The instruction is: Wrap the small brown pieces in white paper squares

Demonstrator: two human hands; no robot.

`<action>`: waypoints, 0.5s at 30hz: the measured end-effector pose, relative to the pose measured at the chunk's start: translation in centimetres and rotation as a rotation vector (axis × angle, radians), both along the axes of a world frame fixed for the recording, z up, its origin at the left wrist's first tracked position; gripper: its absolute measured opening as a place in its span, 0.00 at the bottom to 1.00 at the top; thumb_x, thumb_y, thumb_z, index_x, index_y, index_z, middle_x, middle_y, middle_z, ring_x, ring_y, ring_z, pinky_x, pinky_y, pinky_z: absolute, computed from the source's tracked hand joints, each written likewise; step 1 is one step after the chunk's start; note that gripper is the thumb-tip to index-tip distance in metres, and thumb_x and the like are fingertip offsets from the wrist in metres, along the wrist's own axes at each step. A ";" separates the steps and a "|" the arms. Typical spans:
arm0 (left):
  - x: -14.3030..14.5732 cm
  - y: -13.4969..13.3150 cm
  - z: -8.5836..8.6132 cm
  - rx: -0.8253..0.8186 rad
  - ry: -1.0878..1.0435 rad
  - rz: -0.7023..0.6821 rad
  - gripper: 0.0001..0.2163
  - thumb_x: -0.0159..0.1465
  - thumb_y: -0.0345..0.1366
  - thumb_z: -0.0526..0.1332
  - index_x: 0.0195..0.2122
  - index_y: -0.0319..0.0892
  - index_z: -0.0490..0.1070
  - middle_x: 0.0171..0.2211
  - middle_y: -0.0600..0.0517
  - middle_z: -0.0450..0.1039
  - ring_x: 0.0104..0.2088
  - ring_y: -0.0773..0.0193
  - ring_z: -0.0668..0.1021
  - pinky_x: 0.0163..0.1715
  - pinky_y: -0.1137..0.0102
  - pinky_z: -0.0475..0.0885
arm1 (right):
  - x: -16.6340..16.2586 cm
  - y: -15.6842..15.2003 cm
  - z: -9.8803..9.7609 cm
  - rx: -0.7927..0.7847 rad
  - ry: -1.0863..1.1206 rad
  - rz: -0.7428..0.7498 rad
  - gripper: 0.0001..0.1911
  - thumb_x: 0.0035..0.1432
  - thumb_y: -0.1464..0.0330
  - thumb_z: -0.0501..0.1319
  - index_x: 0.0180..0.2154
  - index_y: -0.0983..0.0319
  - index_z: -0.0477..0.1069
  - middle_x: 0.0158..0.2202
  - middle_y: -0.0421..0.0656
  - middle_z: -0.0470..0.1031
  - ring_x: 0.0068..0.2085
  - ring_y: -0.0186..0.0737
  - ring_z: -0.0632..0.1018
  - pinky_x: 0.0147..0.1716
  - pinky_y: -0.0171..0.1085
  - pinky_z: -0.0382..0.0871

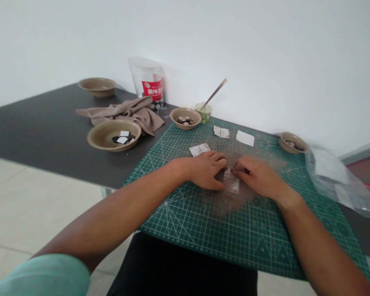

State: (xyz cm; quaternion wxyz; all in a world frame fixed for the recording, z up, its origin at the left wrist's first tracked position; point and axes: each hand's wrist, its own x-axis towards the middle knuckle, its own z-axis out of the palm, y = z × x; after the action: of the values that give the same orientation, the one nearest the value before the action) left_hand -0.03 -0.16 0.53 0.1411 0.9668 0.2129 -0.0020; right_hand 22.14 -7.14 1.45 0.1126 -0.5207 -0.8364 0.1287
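Note:
A small creased, brown-stained white paper piece (232, 186) lies on the green cutting mat (188, 213) between my hands. My left hand (207, 169) rests on the mat at the paper's left side, its fingers spread and thumb at the edge. My right hand (259, 176) is closed in a pinch over the paper's upper right part; what lies between its fingertips is too small to make out. Just behind my left hand is another stained paper piece (199, 149), partly covered by the fingers. Farther back lie a creased paper piece (221, 132) and a plainer white one (245, 138).
Brown powder smears the mat. Along its back stand a bowl with dark pieces (185, 118), a green cup (206, 113) holding sticks, and another bowl (292, 142) beside a plastic bag (336, 176). Leftward are a bowl (98, 135), cloth (126, 112), clear tub (148, 82) and far bowl (97, 87).

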 end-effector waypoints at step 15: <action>0.0 -0.1 0.0 -0.006 0.010 -0.008 0.28 0.62 0.53 0.58 0.57 0.39 0.63 0.65 0.39 0.57 0.65 0.46 0.61 0.64 0.58 0.55 | -0.1 -0.5 0.3 -0.162 0.062 0.154 0.07 0.65 0.72 0.59 0.34 0.60 0.73 0.34 0.40 0.74 0.37 0.38 0.74 0.38 0.37 0.65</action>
State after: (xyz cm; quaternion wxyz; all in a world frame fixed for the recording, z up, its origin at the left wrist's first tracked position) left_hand -0.01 -0.21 0.50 0.1429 0.9673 0.2096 -0.0082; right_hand 22.03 -7.68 1.75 0.0857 -0.4583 -0.8569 0.2200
